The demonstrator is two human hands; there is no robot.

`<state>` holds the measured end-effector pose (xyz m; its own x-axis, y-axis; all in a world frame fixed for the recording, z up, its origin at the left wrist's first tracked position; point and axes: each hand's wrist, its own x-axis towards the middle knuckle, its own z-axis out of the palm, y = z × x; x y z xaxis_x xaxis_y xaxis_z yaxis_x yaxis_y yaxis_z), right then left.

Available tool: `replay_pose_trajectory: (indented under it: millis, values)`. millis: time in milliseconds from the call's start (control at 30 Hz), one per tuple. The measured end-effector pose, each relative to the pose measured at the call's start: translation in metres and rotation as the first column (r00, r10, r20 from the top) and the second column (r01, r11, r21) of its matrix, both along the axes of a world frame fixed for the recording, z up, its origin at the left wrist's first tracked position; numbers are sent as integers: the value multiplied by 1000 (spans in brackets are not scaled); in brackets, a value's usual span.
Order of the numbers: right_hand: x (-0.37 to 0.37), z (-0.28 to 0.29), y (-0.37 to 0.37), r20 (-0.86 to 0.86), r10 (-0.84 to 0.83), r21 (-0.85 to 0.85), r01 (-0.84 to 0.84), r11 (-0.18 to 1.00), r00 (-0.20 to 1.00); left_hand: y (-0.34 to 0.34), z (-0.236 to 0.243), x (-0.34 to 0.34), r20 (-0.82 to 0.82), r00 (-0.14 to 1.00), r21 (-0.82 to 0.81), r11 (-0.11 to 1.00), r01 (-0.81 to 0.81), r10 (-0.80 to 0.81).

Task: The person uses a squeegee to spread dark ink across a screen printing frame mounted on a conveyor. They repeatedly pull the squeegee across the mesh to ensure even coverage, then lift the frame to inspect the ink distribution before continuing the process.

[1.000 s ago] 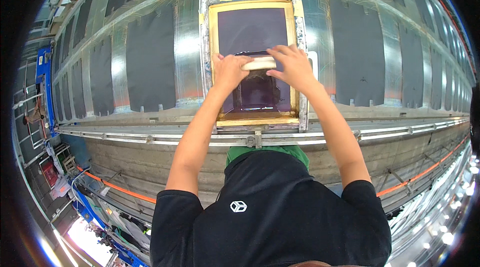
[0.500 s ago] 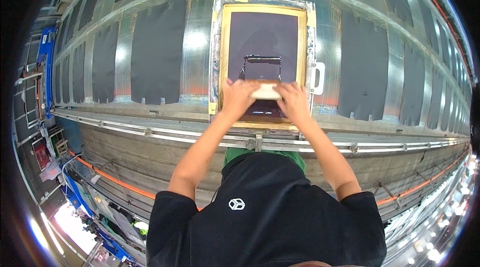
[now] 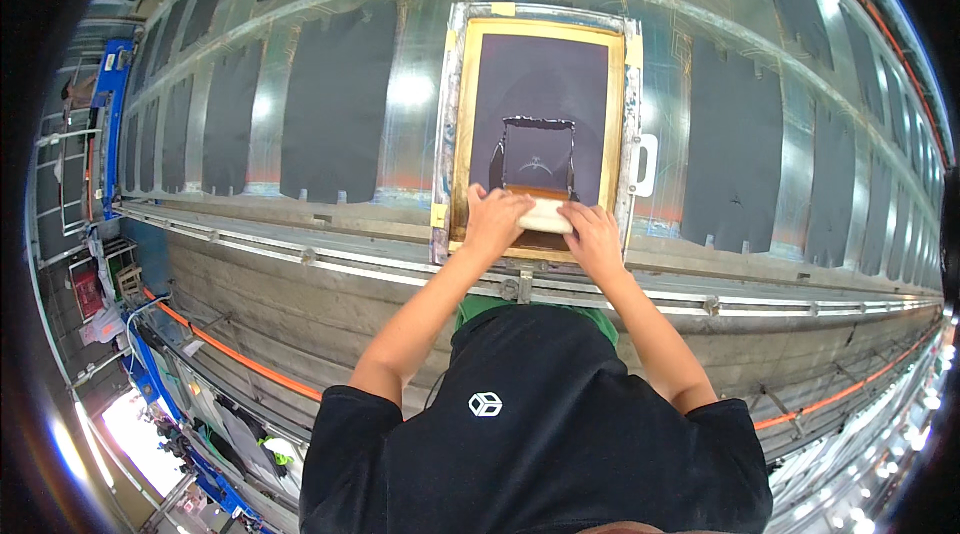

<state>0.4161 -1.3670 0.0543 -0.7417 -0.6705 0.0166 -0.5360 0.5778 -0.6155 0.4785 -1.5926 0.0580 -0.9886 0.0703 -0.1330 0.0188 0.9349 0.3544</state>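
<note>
A framed printing screen (image 3: 448,104) with a yellow-taped inner border lies on the long metal table. Its dark purple mesh (image 3: 540,74) carries a rectangle outlined by dark, glossy ink (image 3: 538,123), with a small pale mark inside. Near the frame's lower end, my left hand (image 3: 492,224) and my right hand (image 3: 592,234) are both closed on a squeegee with a cream handle (image 3: 542,216), one at each end. The squeegee's blade is mostly hidden below its handle.
Rows of dark grey sheets (image 3: 335,104) lie on the table either side of the screen. A white side handle (image 3: 645,166) projects from the frame's right. A metal rail (image 3: 400,279) runs along the near edge, above an orange hose (image 3: 240,364). Blue machinery (image 3: 113,94) stands at the far left.
Both hands have drawn the squeegee from the middle of the mesh down to its lower end, uncovering the inked rectangle. The whole view has shifted slightly.
</note>
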Motion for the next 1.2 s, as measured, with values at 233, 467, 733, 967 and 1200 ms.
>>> replay_pose_trajectory:
  millis: [233,467,733,967,1200]
  values:
    - [-121,-49,57,-113,-646,-210,617,758,755,0,-1,15,-136,990,47,999,-22,28]
    - [-164,-94,50,383,-618,-274,723,634,687,8,-2,34,-95,995,29,1000,-8,10]
    - [-141,-24,-38,243,-658,-336,698,632,713,-48,13,66,-180,976,134,986,-101,124]
    - [-56,-25,-259,382,-621,-334,729,598,685,-244,25,132,-144,966,82,975,-206,216]
    - [-19,-43,-366,330,-653,-310,732,607,682,-369,19,159,-131,986,13,994,-106,107]
